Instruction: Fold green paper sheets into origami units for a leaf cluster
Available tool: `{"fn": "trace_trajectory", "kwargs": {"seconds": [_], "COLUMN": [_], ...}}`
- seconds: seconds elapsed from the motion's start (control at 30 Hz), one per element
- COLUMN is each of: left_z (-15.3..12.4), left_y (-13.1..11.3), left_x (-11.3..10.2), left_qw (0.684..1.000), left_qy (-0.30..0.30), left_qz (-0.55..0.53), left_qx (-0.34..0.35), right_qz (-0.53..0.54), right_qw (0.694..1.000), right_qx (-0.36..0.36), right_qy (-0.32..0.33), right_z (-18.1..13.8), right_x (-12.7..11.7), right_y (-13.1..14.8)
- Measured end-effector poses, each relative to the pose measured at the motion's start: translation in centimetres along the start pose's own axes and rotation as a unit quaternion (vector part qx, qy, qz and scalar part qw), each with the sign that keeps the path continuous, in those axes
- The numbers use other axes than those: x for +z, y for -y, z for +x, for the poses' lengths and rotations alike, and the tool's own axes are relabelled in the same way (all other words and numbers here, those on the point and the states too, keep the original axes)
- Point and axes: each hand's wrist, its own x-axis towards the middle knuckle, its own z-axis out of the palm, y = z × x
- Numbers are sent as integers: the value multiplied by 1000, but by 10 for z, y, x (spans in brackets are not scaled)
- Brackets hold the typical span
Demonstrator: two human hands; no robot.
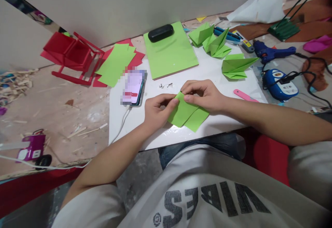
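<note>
A folded piece of green paper (185,112) is held between my two hands over the near part of the white board (155,134). My left hand (159,109) pinches its left edge, thumb on top. On the upper right side, my right hand (203,94) grips the paper near its top corner with thumb and fingers. Two flaps of the paper point down toward me, with a crease line between them. Beyond the hands, several folded green paper shapes (240,67) stand at the back right.
A phone (134,88) with a cable lies left. Behind are a stack of green paper (172,56) and a black case (160,33). Right are a pink cutter-like tool (245,95), a blue glue gun (273,51) and a blue power socket (278,84). A red miniature chair (74,56) stands far left.
</note>
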Motion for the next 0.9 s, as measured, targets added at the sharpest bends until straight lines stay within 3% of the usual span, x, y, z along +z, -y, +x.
{"fn": "trace_trajectory", "kwargs": {"seconds": [0.13, 0.3, 0.5, 0.67, 0.9], "left_z": [-3, -4, -2, 1, 5], "left_y": [-5, -9, -7, -4, -1], "left_x": [-2, -2, 1, -1, -2], "left_qw": [998, 997, 999, 998, 995], "left_qy": [23, 37, -10, -66, -102], "left_qz": [45, 48, 11, 6, 6], "left_qx": [46, 39, -30, -20, -20], "right_qz": [-69, -108, -30, -20, -50], "right_qw": [997, 994, 997, 993, 993], "right_qx": [-7, 24, 69, 114, 103], "right_qy": [37, 19, 1, 24, 17], "right_z": [-1, -4, -2, 4, 7], "right_x": [0, 3, 3, -2, -5], "right_y": [7, 15, 11, 10, 13]}}
